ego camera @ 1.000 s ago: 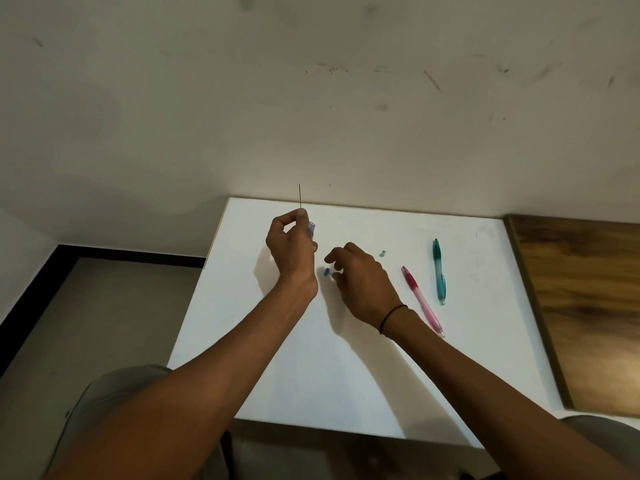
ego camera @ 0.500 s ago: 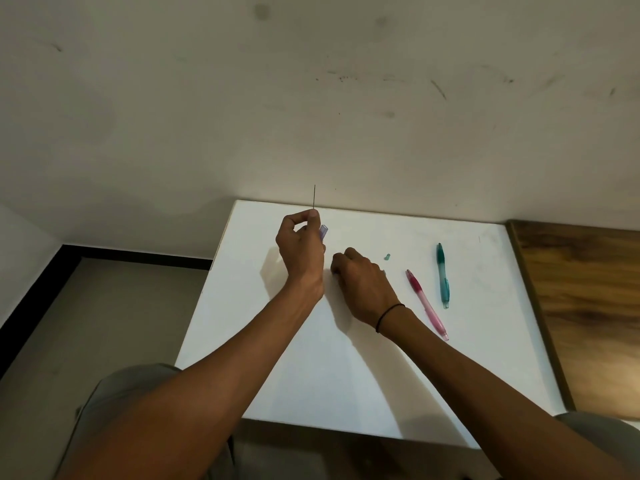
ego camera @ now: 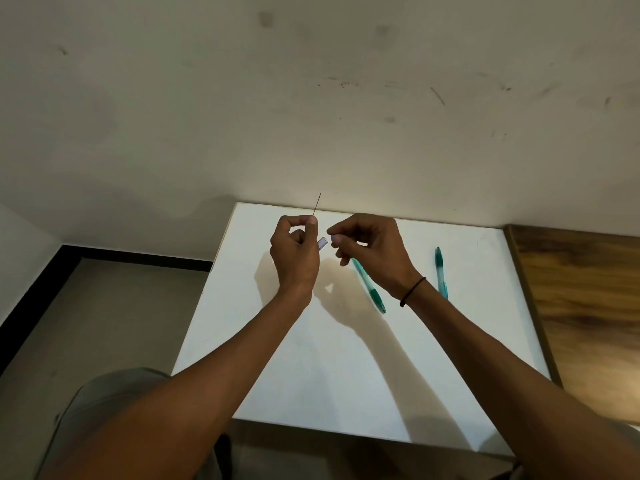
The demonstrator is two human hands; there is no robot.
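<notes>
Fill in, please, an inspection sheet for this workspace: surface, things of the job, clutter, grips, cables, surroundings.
Surface: white table, with arm shadows on it.
Job's things: thin rod pointing up and clear bluish tube, both in the left grip; small blue piece close to the tube's end, contact cannot be told.
Clutter: two teal pens lying on the table, one partly under the right grip, one farther right.
Grips: left grip holds rod and tube; right grip pinches the blue piece.
Cables: nothing seen.
Surroundings: marked wall, wooden top at the right, grey floor.
</notes>
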